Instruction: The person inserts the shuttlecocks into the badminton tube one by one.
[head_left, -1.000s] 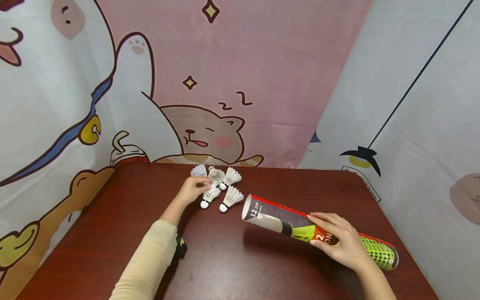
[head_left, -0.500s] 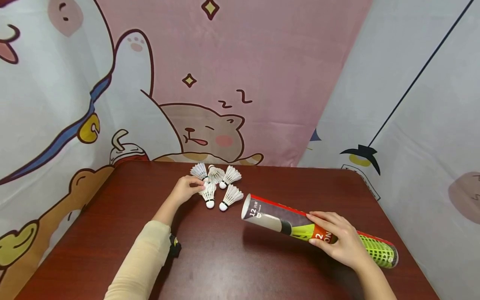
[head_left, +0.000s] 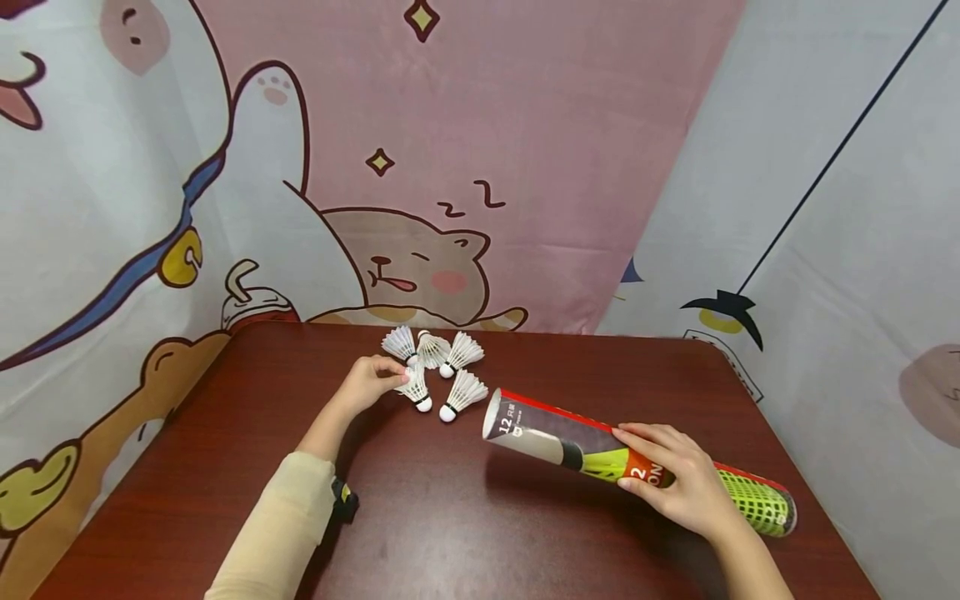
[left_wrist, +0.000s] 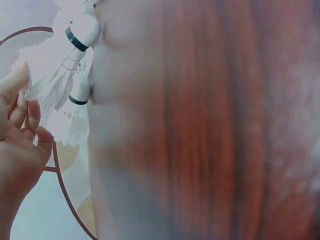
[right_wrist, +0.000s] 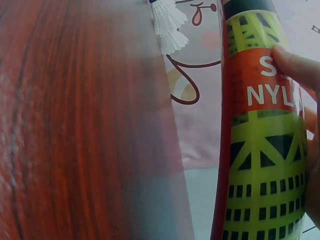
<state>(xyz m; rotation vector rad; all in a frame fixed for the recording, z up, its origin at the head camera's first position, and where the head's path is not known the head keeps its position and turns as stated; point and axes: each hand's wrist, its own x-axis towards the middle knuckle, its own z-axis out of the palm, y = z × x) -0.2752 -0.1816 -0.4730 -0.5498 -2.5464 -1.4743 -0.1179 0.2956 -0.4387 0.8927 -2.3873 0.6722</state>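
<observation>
My left hand [head_left: 365,383] pinches the feathered skirt of a white shuttlecock [head_left: 417,390], thumb and fingertips at the feather edge. Its cork points down and to the right; in the left wrist view the cork [left_wrist: 87,31] and its dark green band show. Several more shuttlecocks lie close by, one of them [head_left: 462,395] just to the right with its cork toward the lower left. My right hand [head_left: 675,479] grips a shuttlecock tube [head_left: 547,433] printed in grey, orange and lime green. The tube slants, its round open end facing left toward the shuttlecocks.
The dark red wooden table [head_left: 420,517] runs back to a cartoon-printed cloth [head_left: 555,167]. Along the back of the group lie a shuttlecock [head_left: 400,342] at left and another [head_left: 464,350] at right. A small black device [head_left: 345,502] sits at the left wrist.
The left hand has drawn back slightly to the left. The pinched shuttlecock has turned, its cork swinging from lower left to lower right. The right hand and tube stay put.
</observation>
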